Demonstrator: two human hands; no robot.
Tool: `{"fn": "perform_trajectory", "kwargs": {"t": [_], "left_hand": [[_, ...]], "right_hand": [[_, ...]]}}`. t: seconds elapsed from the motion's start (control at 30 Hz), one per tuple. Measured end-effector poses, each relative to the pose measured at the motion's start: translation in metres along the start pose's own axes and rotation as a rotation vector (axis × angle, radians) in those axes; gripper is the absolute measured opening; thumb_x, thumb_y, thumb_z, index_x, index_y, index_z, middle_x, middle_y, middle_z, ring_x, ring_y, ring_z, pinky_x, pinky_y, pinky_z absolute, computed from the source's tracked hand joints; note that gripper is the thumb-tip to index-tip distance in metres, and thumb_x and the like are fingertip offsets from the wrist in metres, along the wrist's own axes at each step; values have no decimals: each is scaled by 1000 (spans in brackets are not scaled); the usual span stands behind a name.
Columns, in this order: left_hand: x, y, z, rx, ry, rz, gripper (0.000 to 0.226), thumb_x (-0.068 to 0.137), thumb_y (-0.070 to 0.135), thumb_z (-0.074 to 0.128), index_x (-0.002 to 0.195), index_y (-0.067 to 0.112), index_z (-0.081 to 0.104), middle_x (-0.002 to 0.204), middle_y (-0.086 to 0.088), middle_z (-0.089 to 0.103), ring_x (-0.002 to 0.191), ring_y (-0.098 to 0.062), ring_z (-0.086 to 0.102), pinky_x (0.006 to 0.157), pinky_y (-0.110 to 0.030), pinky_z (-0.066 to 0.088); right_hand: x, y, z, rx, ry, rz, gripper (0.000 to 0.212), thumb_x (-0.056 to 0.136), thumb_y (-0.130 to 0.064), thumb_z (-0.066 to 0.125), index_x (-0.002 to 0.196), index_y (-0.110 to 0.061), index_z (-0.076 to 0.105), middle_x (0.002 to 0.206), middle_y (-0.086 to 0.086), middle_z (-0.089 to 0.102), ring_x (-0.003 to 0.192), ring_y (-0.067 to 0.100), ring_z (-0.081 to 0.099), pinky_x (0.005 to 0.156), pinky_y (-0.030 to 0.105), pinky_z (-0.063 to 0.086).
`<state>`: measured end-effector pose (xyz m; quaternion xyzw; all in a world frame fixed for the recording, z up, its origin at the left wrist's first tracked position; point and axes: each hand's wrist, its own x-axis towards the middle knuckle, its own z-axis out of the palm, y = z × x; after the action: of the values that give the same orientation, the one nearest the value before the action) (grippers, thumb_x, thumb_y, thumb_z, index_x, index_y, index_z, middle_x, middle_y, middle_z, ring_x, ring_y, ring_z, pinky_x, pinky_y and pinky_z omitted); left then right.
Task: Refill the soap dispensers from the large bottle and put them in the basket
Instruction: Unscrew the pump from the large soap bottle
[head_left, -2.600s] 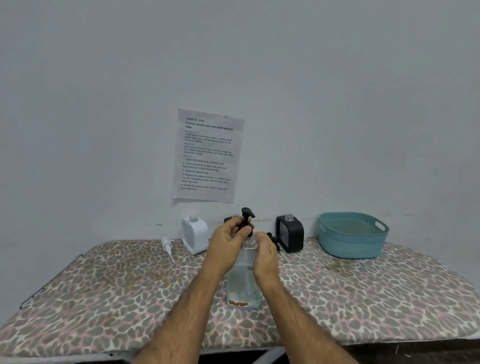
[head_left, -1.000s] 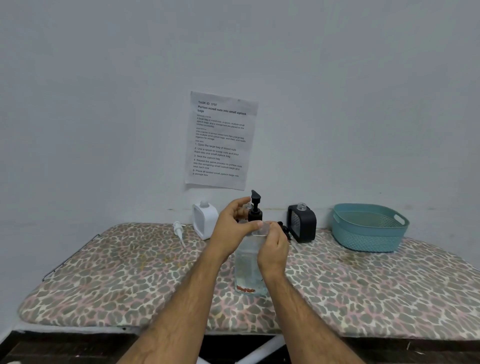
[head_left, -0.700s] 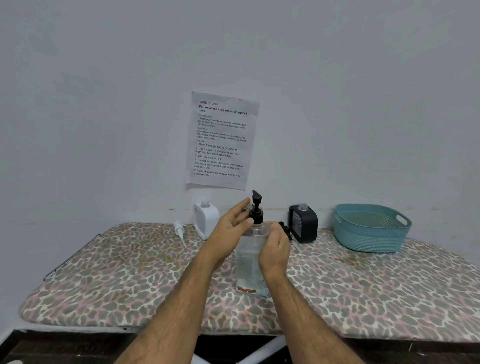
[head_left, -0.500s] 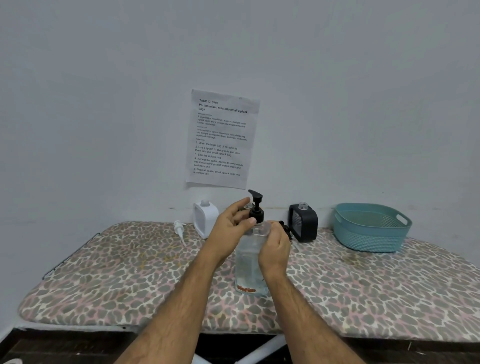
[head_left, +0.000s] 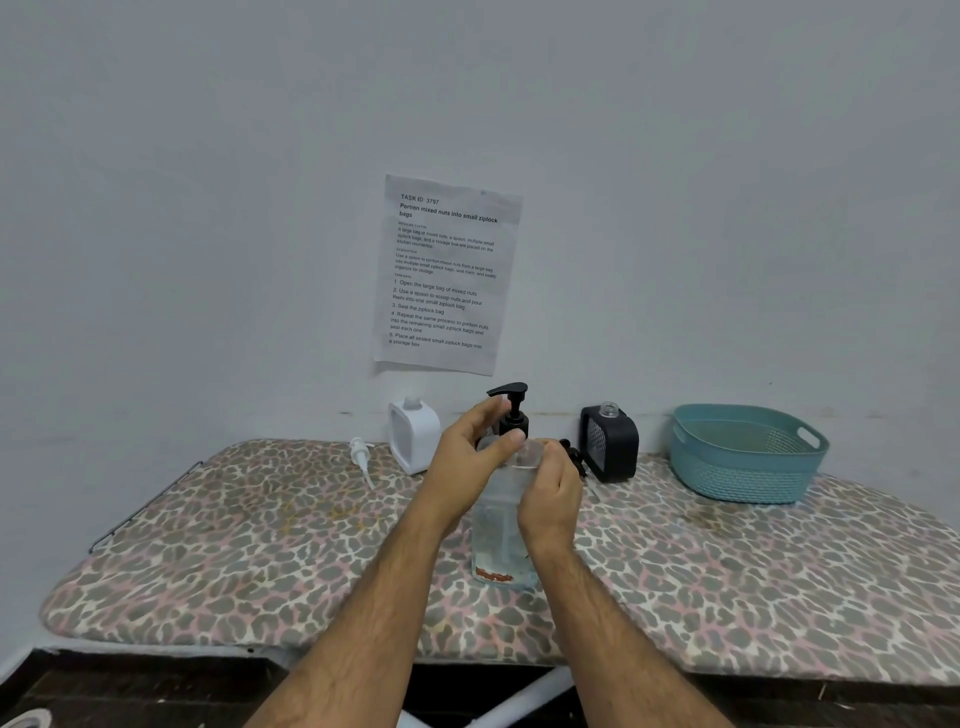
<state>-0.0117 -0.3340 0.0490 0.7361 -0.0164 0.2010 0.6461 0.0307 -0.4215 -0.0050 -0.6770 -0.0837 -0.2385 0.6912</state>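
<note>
Black pump head (head_left: 511, 410), turned leftward since a moment ago, is pinched by the left hand (head_left: 475, 447) while the large bottle (head_left: 501, 525) is gripped by the right hand (head_left: 551, 491), so unscrewing seems underway.

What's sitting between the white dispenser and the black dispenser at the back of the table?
In the head view, the large clear bottle with its black pump, gripped by the left hand and right hand, though it stands nearer the camera than both.

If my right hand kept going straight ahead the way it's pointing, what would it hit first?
Probably the loose black pump lying just beyond the right hand, then the black dispenser; depth is unclear.
</note>
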Motion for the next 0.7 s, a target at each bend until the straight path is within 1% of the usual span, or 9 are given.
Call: {"fn": "perform_trajectory", "kwargs": {"t": [0.03, 0.07, 0.13, 0.27, 0.37, 0.47, 0.53, 0.63, 0.7], "left_hand": [[0, 1, -1, -21, -3, -2, 43, 95, 6, 62, 136, 17, 53, 119, 20, 60, 102, 18, 58, 82, -11, 50], [1, 0, -2, -30, -8, -8, 40, 97, 3, 57, 135, 15, 53, 117, 18, 62, 99, 17, 61, 79, -10, 50], [1, 2, -2, -27, -30, -16, 36, 99, 1, 52, 132, 16, 54, 113, 14, 68, 101, 10, 64, 80, -10, 50], [3, 2, -2, -6, 2, 9, 36, 93, 5, 65, 127, 17, 59, 116, 2, 70, 110, -8, 66, 79, -15, 53], [5, 1, 1, -2, 39, 14, 38, 87, 8, 73, 123, 11, 65, 117, -3, 72, 113, -17, 66, 92, -26, 55], [5, 5, 7, 22, 64, 29, 39, 83, 7, 77, 120, 10, 66, 109, 1, 73, 107, -14, 66, 93, -27, 54], [6, 6, 9, 57, 57, 47, 44, 80, 11, 81, 121, 15, 64, 107, 3, 72, 105, -11, 66, 96, -30, 52], [5, 4, 8, 108, -2, 46, 61, 78, 20, 82, 133, 24, 56, 124, 7, 65, 118, -4, 58, 103, -27, 46], [2, 4, 6, 103, -31, 48, 50, 87, 20, 75, 132, 35, 57, 129, 14, 61, 122, 5, 52, 103, -21, 44]], "right_hand": [[0, 0, 0, -1, 1, 4, 52, 87, -48, 20, 83, -18, 62, 80, -5, 64, 78, 17, 61, 74, 42, 50], [0, 0, 0, -2, 3, 10, 51, 87, -48, 20, 81, -18, 61, 79, -4, 64, 77, 17, 60, 74, 43, 50], [1, 0, 0, 4, 3, 21, 50, 87, -48, 20, 80, -19, 60, 78, -4, 63, 76, 17, 60, 74, 45, 50], [0, 0, 0, 13, -1, 28, 50, 89, -45, 22, 83, -16, 63, 81, -3, 65, 79, 18, 61, 74, 42, 50], [0, -2, -1, 15, -5, 27, 44, 92, -37, 24, 82, -15, 61, 80, -3, 64, 77, 17, 59, 73, 38, 47], [0, -4, -1, 16, -16, 26, 36, 92, -35, 25, 73, -25, 53, 74, -8, 58, 71, 12, 54, 68, 33, 40], [0, -3, -2, 15, -20, 24, 35, 93, -34, 25, 71, -26, 52, 73, -8, 57, 70, 11, 53, 67, 32, 40], [1, 0, -1, 7, -20, 11, 39, 94, -34, 26, 79, -23, 61, 79, -8, 64, 78, 10, 60, 72, 32, 46], [1, 0, -1, 9, -13, 14, 39, 93, -34, 26, 77, -23, 59, 78, -7, 63, 76, 12, 59, 71, 33, 45]]}}
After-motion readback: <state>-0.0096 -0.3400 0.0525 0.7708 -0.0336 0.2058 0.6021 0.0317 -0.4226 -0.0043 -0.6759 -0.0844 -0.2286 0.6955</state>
